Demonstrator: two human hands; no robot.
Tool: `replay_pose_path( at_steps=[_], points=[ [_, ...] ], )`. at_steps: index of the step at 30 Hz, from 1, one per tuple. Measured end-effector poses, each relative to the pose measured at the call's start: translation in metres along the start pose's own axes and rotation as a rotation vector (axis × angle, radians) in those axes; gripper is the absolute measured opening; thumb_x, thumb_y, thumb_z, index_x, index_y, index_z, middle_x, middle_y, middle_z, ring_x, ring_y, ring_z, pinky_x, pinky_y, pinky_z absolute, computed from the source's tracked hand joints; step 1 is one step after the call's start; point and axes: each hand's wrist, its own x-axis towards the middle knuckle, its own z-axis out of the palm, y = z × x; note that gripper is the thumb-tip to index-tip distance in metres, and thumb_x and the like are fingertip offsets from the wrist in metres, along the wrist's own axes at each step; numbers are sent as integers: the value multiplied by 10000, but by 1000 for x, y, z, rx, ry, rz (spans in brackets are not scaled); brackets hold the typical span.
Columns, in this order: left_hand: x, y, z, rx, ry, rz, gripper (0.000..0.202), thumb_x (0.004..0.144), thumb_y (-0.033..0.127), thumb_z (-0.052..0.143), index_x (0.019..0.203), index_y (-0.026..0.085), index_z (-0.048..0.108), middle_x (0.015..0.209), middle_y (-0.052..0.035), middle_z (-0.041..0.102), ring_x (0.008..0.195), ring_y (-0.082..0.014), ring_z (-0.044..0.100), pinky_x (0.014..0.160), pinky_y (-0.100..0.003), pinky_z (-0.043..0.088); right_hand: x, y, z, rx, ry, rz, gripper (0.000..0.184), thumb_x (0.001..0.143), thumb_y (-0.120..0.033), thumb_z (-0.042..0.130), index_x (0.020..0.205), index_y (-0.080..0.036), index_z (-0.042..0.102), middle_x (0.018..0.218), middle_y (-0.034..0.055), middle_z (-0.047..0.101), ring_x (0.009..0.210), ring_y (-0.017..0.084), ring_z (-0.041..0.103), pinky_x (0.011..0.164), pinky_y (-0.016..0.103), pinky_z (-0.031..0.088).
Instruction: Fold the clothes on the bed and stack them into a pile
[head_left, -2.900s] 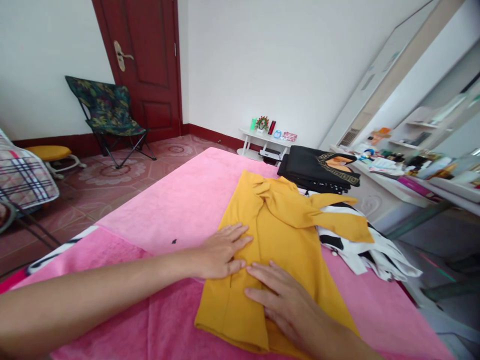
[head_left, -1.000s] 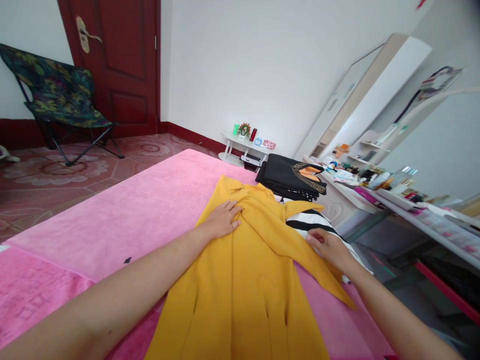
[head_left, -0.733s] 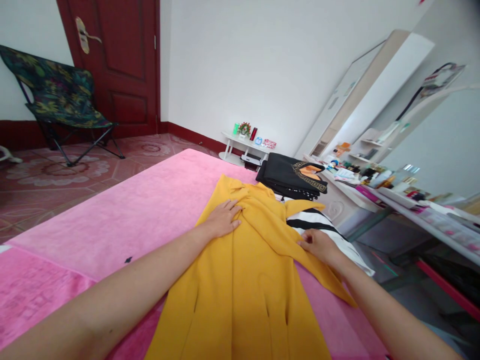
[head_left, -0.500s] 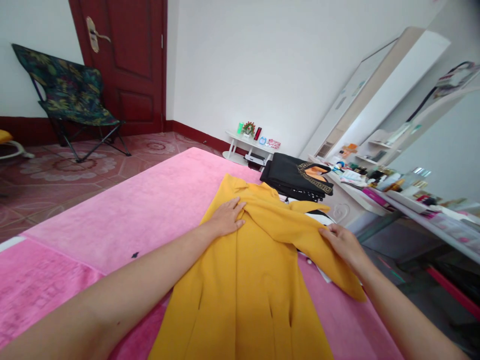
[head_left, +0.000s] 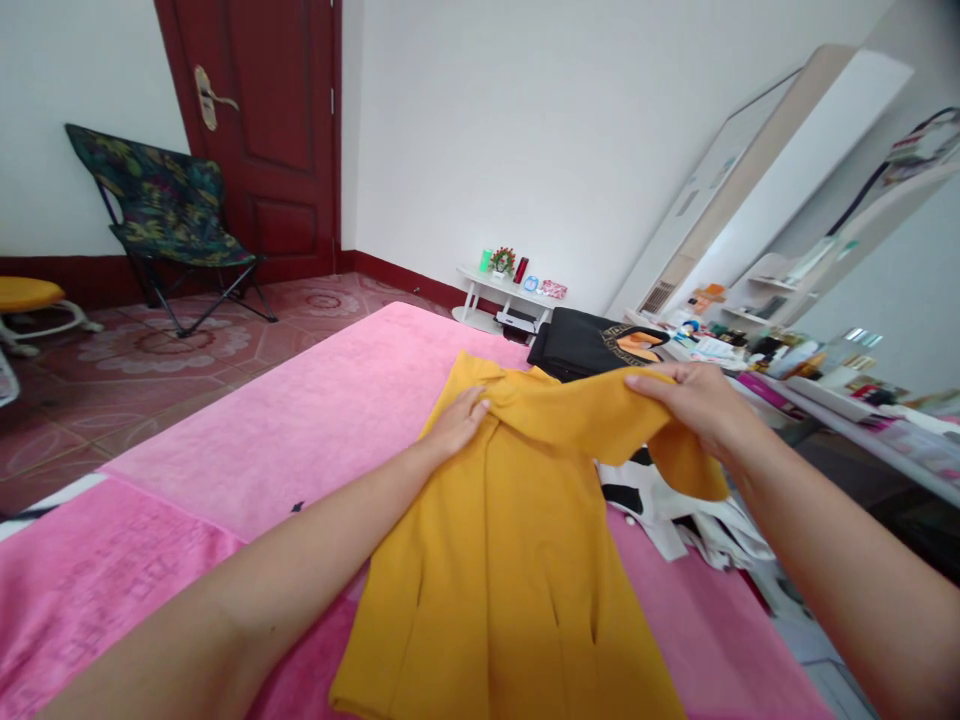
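A mustard-yellow long-sleeved garment, a coat or a dress, lies spread on a pink bed cover, its collar end away from me. With fingers stretched out, my left hand rests on its upper part near the left shoulder. My right hand is closed on the right sleeve, holding it up off the bed; the sleeve's end hangs down below the hand. Black-and-white clothing lies beside the garment, under the raised sleeve. Beyond the collar sits a folded black garment with gold trim.
A dressing table crowded with bottles and boxes runs along the right. Past the bed's far end stands a low white shelf with small items. On the left are a folding chair, a yellow stool and a red door.
My right hand has lifted the sleeve up and away from the bed, uncovering more of the black-and-white clothing. My left hand stays on the garment's upper part. The view has shifted slightly left.
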Motion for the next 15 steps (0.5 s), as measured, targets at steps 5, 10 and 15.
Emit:
replay_pose_path(
  at_steps=[5,10,15],
  points=[
    [10,-9,-19,-645,80,-304,599,940,515,211,1412,155,292,1431,-158,406,1270,-210,461,1044,-354,382,-68,-79,69,-220,-440,-514,176,797,-327,593,752,-192,697,692,-5,660,651,154,577,608,249,408],
    [11,-15,-25,-712,90,-341,610,945,505,228,1385,89,299,1375,-227,443,1227,-217,506,1017,-342,413,-117,-51,101,-228,-600,-501,202,822,-268,574,978,-221,692,902,27,687,827,167,607,757,262,425],
    [12,-20,-17,-716,105,-301,541,928,475,358,1296,83,418,1320,-220,501,1185,-216,539,1008,-323,416,-117,12,96,-227,-571,-316,364,726,-189,639,1088,-213,630,1052,60,634,951,207,587,862,325,434]
  ],
)
